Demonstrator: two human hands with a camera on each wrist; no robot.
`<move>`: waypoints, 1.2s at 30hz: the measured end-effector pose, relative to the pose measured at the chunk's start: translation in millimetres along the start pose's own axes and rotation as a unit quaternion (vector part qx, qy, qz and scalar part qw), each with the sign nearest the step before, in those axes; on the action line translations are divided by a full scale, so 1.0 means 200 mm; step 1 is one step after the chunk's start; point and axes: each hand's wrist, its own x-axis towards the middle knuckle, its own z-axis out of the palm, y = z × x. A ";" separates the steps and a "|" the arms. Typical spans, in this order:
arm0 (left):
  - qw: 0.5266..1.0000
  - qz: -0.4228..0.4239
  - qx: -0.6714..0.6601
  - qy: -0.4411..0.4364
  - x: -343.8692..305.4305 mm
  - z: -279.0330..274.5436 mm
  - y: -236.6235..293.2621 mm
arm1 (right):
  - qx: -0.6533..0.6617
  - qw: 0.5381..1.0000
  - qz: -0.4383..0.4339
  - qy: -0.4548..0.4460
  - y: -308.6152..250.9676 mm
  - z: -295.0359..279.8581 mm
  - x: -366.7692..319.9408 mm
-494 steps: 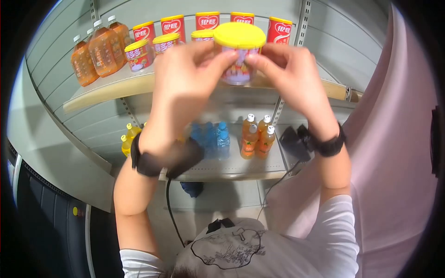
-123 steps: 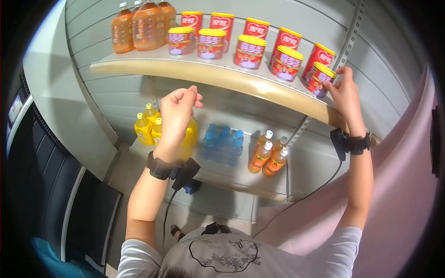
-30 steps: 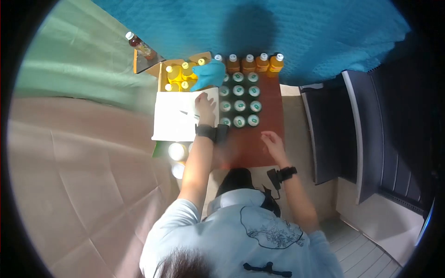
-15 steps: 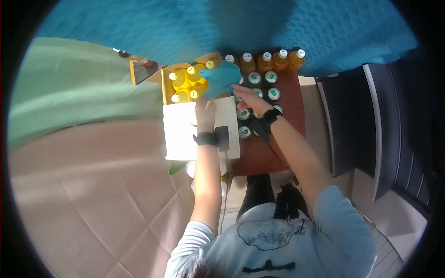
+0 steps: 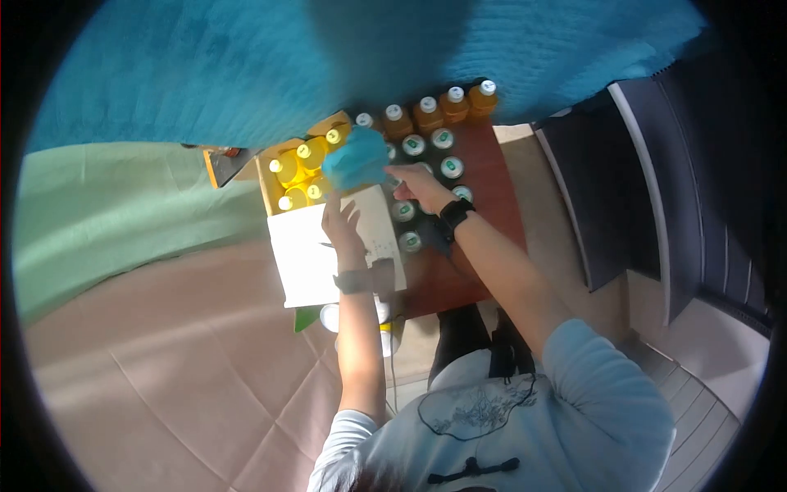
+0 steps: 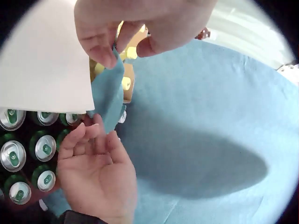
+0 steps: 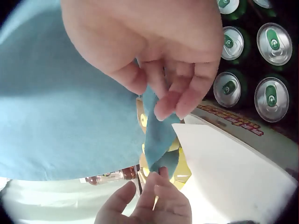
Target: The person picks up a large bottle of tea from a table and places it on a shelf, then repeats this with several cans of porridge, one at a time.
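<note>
A small blue cloth [image 5: 357, 157] is stretched between both hands, above a carton [image 5: 264, 184] of yellow bottles [image 5: 311, 153]. My left hand [image 5: 343, 230] pinches its near left edge, above the carton's white flap [image 5: 316, 262]. On the other side my right hand [image 5: 422, 187] holds the cloth's right edge between thumb and fingers, over the green cans [image 5: 452, 167]. In the left wrist view the cloth [image 6: 110, 91] hangs from the left fingers down to the right hand [image 6: 98, 172]. The right wrist view shows it folded [image 7: 161, 137] between the hands.
Several amber bottles [image 5: 428, 113] with white caps line the back of the red-brown table [image 5: 492, 180], before a blue drape [image 5: 205, 82]. White-topped containers [image 5: 330, 317] stand below the flap. Dark shelving [image 5: 574, 197] rises at right; a pinkish sheet [image 5: 180, 328] covers the left.
Earlier the hands handled a yellow-lidded tub at a shelf; now they are at a table. Over the last second the right hand has moved left and up and taken hold of the blue cloth.
</note>
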 end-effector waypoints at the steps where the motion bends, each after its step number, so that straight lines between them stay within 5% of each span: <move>1: 1.000 -0.005 0.004 0.013 -0.07 0.06 0.05 | 0.014 1.000 -0.027 -0.006 -0.01 -0.04 -0.05; 9: 0.984 0.017 0.165 -0.062 -0.67 0.37 -0.06 | 0.066 0.995 -0.060 0.042 0.08 -0.57 -0.84; 17: 0.933 0.072 0.257 -0.240 -1.12 0.89 -0.60 | 0.115 0.959 -0.021 0.258 0.38 -1.26 -1.56; 26: 0.749 0.039 0.462 -0.473 -1.73 1.55 -1.20 | 0.267 0.868 -0.065 0.414 0.78 -2.01 -2.13; 28: 0.682 0.162 0.476 -0.531 -1.85 1.72 -1.39 | 0.261 0.844 -0.091 0.460 0.86 -2.16 -2.27; 31: 0.680 0.158 0.448 -0.558 -2.12 2.06 -1.66 | 0.169 0.835 -0.121 0.509 0.92 -2.45 -2.52; 32: 0.575 0.135 0.472 -0.654 -2.22 2.26 -1.64 | -0.004 0.797 -0.149 0.586 0.99 -2.61 -2.55; 33: 0.537 0.166 0.493 -0.664 -2.35 2.42 -1.63 | -0.092 0.756 -0.149 0.631 1.00 -2.73 -2.61; 34: 0.571 0.226 0.423 -0.666 -2.48 2.53 -1.61 | -0.161 0.701 -0.148 0.678 0.97 -2.85 -2.69; 36: 0.588 0.243 0.386 -0.668 -2.74 2.74 -1.47 | -0.094 0.635 -0.176 0.746 0.89 -2.99 -2.85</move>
